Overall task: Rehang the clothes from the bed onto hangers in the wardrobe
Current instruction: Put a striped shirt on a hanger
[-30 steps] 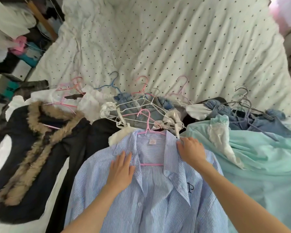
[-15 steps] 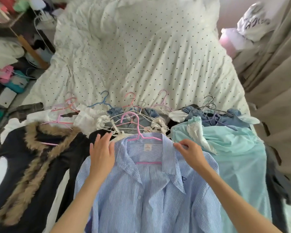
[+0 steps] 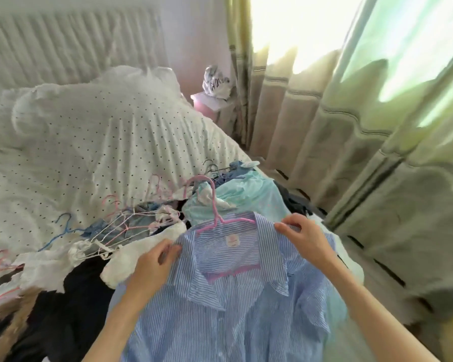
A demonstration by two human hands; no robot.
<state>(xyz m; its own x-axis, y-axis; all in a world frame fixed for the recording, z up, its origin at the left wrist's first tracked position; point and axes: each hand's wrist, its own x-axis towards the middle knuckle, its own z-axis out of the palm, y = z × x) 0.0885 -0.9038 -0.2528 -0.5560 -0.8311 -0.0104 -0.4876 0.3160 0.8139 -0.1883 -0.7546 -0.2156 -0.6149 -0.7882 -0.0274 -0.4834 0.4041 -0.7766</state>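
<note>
Blue-and-white striped cotton shirt (image 3: 220, 309) fills the nearest part of the view, held up by its shoulders on a pink plastic hanger (image 3: 221, 220) whose hook rises above the collar. Left hand (image 3: 152, 265) pinches the shirt's left shoulder beside the collar, fingers curled onto the cloth. Right hand (image 3: 304, 239) grips the right shoulder at the hanger's end, thumb and fingers closed on the fabric. Just behind lies a pale mint garment (image 3: 246, 194), and to the left a heap of dark clothing (image 3: 63, 309), white pieces and a tangle of thin wire hangers (image 3: 110, 231), one of them blue. All rest on the bed's white dotted quilt (image 3: 102, 152). Farther right hang beige curtains (image 3: 324, 126), lit from behind.
</note>
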